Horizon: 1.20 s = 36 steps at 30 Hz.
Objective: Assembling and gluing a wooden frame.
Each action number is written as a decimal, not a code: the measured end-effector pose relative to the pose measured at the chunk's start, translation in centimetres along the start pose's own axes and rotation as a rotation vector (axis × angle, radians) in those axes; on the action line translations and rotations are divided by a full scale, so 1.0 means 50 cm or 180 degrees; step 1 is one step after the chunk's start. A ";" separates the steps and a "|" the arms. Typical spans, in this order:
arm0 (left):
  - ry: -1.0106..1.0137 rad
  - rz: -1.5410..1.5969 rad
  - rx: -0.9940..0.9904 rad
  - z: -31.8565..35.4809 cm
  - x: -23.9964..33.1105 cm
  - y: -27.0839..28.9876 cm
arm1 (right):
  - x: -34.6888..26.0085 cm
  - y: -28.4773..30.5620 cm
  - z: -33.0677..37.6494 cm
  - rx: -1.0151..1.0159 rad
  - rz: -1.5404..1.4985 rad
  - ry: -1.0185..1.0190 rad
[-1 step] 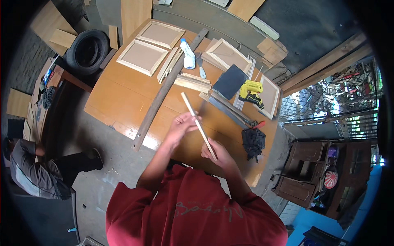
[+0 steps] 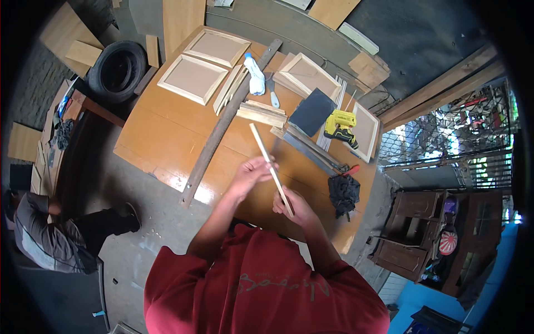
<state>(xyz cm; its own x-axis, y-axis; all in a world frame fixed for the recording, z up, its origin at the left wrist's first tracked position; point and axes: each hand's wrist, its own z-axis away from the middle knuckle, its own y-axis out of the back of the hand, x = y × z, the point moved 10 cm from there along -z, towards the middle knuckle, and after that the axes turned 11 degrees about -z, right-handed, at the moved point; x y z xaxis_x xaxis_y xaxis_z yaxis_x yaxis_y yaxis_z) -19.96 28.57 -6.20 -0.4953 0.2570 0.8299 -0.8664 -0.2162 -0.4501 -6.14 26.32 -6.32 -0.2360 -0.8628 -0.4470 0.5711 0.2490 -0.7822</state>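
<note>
A thin, pale wooden strip (image 2: pixel 266 153) slants above the near part of the table, its far end up and to the left. My right hand (image 2: pixel 293 206) grips its near end, fingers wrapped round it. Midway along, my left hand (image 2: pixel 253 175) has its fingers closed on the strip from the left side. Beyond the strip's far end lies a small stack of wooden strips (image 2: pixel 261 114). A long, dark wooden bar (image 2: pixel 222 125) crosses the table left of my left hand.
The brown table (image 2: pixel 161 131) bears wood-edged frames (image 2: pixel 192 78), a white bottle (image 2: pixel 255 78), a scraper (image 2: pixel 274 99), a black flat block (image 2: pixel 311 113), a yellow power tool (image 2: pixel 340 125) and a crumpled black bag (image 2: pixel 344 193). A person (image 2: pixel 55 234) sits at the left. A tyre (image 2: pixel 118 71) stands behind.
The strip's far end has swung slightly to the right, and my left hand has shifted a little right with it. My right hand stays almost in place.
</note>
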 end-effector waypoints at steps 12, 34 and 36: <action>-0.0803 -0.1758 0.2004 -0.208 0.056 0.342 | -0.243 0.231 -0.093 0.1820 0.5476 0.2222; 0.0105 -0.1550 0.2644 -0.252 0.105 0.532 | -0.189 0.156 -0.052 0.2713 0.4818 0.3061; 0.0034 -0.0736 0.1985 -0.243 0.071 0.493 | -0.183 0.143 -0.063 0.2641 0.4687 0.3160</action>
<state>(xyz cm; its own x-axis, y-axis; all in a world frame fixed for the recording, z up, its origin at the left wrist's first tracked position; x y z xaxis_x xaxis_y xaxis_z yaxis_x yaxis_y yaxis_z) -43.85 35.57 -18.36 -0.3045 0.3708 0.8774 -0.7527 -0.6581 0.0169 -2.38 37.40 -9.19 0.5736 0.3742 -0.7287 0.8001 -0.0652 0.5963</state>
